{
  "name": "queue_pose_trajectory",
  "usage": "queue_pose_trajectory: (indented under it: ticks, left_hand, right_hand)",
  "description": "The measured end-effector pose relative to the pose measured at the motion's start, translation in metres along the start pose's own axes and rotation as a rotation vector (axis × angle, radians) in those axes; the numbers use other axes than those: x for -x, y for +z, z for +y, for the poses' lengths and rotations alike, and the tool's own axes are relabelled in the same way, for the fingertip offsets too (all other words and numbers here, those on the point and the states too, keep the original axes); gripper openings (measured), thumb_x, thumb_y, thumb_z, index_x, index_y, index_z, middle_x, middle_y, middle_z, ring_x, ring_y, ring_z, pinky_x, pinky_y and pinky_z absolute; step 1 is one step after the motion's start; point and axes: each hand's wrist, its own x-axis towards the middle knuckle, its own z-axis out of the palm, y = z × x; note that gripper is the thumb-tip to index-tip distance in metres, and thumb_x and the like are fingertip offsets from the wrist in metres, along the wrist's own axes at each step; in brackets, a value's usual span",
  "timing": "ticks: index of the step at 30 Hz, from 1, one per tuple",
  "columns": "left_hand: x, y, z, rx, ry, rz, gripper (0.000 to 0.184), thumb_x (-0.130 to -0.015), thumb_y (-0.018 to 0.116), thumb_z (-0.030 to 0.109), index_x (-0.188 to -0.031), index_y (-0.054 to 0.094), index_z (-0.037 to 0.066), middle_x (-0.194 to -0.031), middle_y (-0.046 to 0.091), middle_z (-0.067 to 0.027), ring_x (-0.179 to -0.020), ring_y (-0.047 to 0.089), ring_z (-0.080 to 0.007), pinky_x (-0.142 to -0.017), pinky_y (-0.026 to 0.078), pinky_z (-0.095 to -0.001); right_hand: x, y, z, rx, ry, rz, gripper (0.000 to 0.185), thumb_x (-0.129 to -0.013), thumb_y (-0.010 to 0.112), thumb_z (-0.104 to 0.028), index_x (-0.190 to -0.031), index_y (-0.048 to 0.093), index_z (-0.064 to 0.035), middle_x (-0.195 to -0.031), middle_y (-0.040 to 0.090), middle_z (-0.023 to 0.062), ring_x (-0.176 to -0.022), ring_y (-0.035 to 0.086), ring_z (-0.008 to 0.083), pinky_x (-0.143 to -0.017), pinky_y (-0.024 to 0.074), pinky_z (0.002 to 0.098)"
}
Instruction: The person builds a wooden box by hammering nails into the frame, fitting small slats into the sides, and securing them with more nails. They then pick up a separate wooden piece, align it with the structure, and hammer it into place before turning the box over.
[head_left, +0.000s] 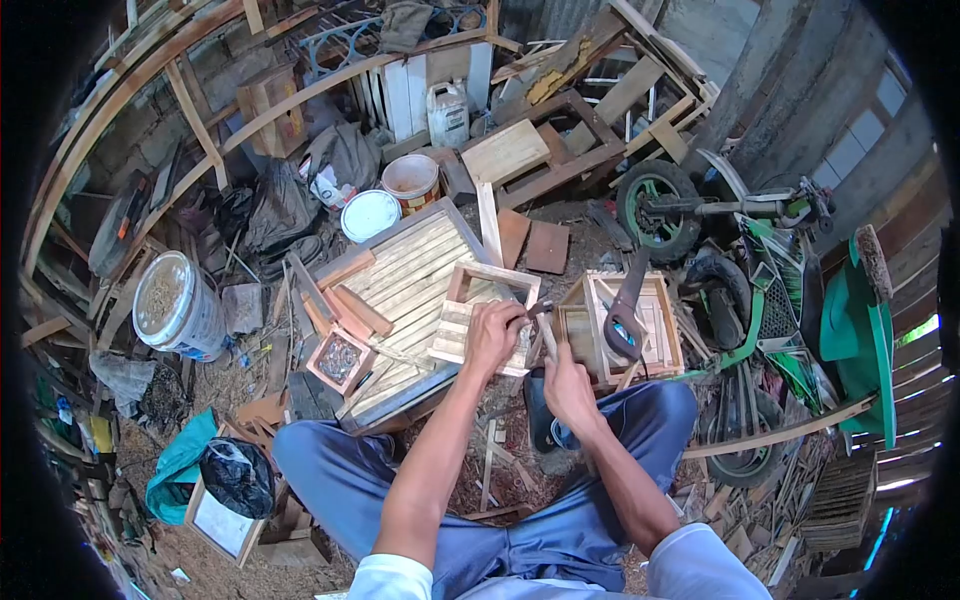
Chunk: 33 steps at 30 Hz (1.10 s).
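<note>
My right hand is wrapped round the wooden handle of a hammer, whose dark head is up beside my left fingers. My left hand lies at the right part of a small wooden frame with slats across its near half. Its fingers are bent together near the frame's edge; what they pinch, if anything, is too small to make out. The frame rests on a slatted wooden panel. A small box of nails stands on the panel's left part.
On the right, a handsaw lies over a wooden box. A green bicycle and green chair are beyond. Buckets stand behind the panel, another bucket at left. Wood scraps litter the floor.
</note>
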Motion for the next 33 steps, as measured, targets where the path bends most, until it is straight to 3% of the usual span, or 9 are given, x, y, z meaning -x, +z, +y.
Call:
queue_pose_trajectory:
  ticks: [4,12,17,21,24,28,29,33]
  left_hand:
    - [0.000,-0.001,-0.006,-0.029,0.024,-0.008,0.010,-0.082,0.066,0.014,-0.084,0.072,0.006,-0.091,0.070,-0.0066,-0.090,0.063,-0.0265,-0.084,0.041,-0.0385]
    - [0.004,0.002,-0.003,-0.009,0.016,-0.013,0.009,-0.082,0.066,0.013,-0.084,0.072,0.007,-0.090,0.069,-0.0054,-0.091,0.063,-0.0250,-0.084,0.040,-0.0382]
    - [-0.003,-0.003,-0.002,-0.026,0.032,0.003,0.009,-0.082,0.067,0.014,-0.083,0.072,0.006,-0.088,0.069,-0.0056,-0.089,0.063,-0.0252,-0.082,0.040,-0.0385]
    - [-0.006,-0.003,-0.002,-0.017,0.041,-0.008,0.009,-0.081,0.067,0.013,-0.083,0.072,0.006,-0.087,0.069,-0.0058,-0.088,0.063,-0.0255,-0.083,0.041,-0.0383]
    - [0.004,0.001,-0.002,-0.009,0.025,-0.006,0.009,-0.080,0.068,0.013,-0.083,0.072,0.005,-0.089,0.070,-0.0062,-0.088,0.064,-0.0258,-0.083,0.042,-0.0386]
    - [-0.002,-0.001,-0.005,-0.008,0.030,-0.001,0.009,-0.080,0.066,0.009,-0.085,0.072,0.004,-0.090,0.070,-0.0071,-0.090,0.064,-0.0264,-0.083,0.042,-0.0391]
    - [-0.001,0.000,-0.006,-0.018,0.031,0.011,0.010,-0.079,0.066,0.009,-0.085,0.072,0.004,-0.090,0.070,-0.0072,-0.090,0.064,-0.0264,-0.083,0.043,-0.0393]
    - [-0.004,-0.002,-0.001,-0.044,0.072,0.013,0.010,-0.080,0.066,0.009,-0.086,0.072,0.004,-0.093,0.070,-0.0080,-0.090,0.064,-0.0265,-0.083,0.043,-0.0393]
  right_hand:
    - [0.008,-0.002,-0.012,-0.117,-0.007,0.155,0.022,-0.098,0.049,-0.018,-0.106,0.040,0.0002,-0.077,0.058,0.0380,-0.080,0.056,0.0567,-0.066,0.0410,0.0614]
    - [0.003,0.000,-0.001,0.005,-0.004,-0.006,0.024,-0.097,0.049,-0.017,-0.110,0.041,0.0012,-0.078,0.058,0.0385,-0.081,0.056,0.0569,-0.068,0.0416,0.0609]
    - [0.007,0.003,-0.008,-0.121,-0.018,0.155,0.020,-0.097,0.048,-0.016,-0.107,0.041,0.0003,-0.073,0.057,0.0360,-0.077,0.056,0.0570,-0.064,0.0410,0.0602]
    - [0.005,0.002,0.000,-0.041,-0.068,0.137,0.023,-0.097,0.046,-0.017,-0.108,0.040,0.0019,-0.075,0.058,0.0377,-0.076,0.057,0.0567,-0.067,0.0422,0.0626]
    - [0.004,-0.001,-0.001,0.021,-0.042,-0.001,0.022,-0.097,0.046,-0.016,-0.108,0.040,0.0018,-0.075,0.058,0.0377,-0.075,0.057,0.0569,-0.067,0.0421,0.0629]
    - [0.009,0.004,-0.007,-0.110,0.011,0.168,0.024,-0.098,0.049,-0.018,-0.107,0.041,0.0020,-0.076,0.057,0.0378,-0.079,0.056,0.0566,-0.067,0.0397,0.0615]
    - [0.008,0.009,-0.003,-0.106,-0.014,0.154,0.023,-0.098,0.049,-0.017,-0.108,0.042,0.0015,-0.075,0.057,0.0371,-0.076,0.056,0.0567,-0.064,0.0398,0.0599]
    - [0.002,0.000,0.002,-0.049,-0.019,-0.021,0.022,-0.098,0.046,-0.019,-0.111,0.043,-0.0017,-0.078,0.060,0.0366,-0.079,0.058,0.0571,-0.071,0.0428,0.0630]
